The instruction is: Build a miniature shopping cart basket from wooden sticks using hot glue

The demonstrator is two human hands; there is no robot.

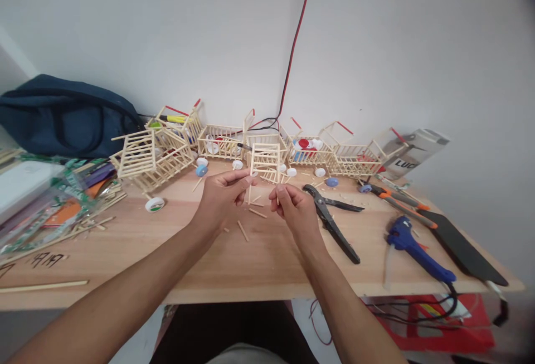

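Between my hands, over the middle of the table, is a small ladder-like frame of thin wooden sticks (266,147), with several crossbars. My left hand (223,197) is closed, pinching the frame's lower left side between thumb and fingers. My right hand (296,208) is also closed, its fingertips at the lower right leg of the frame; the exact contact is partly hidden. Loose cut sticks (243,231) lie on the wood below. Just right of my right hand rest black-handled cutting pliers (334,224), their jaws toward the back.
Miniature stick carts (156,158) with bottle-cap wheels line the back by the wall. A blue glue gun (420,250), a black flat pad (462,250) and orange-handled pliers (405,202) lie right. At left are plastic packets (62,208) and a dark blue bag (69,119).
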